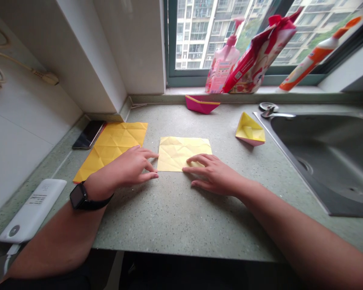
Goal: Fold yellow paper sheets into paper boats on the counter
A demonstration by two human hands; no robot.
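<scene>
Yellow paper [181, 152], both hands at near edge

A black smartwatch [78, 196] with a square dark face circles the wrist behind the left hand [130, 165].

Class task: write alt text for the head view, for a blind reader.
A person's left hand and right hand rest flat at a creased pale yellow paper sheet on a speckled green stone counter. A larger creased orange paper sheet lies to its left, a steel sink to its right.
</scene>
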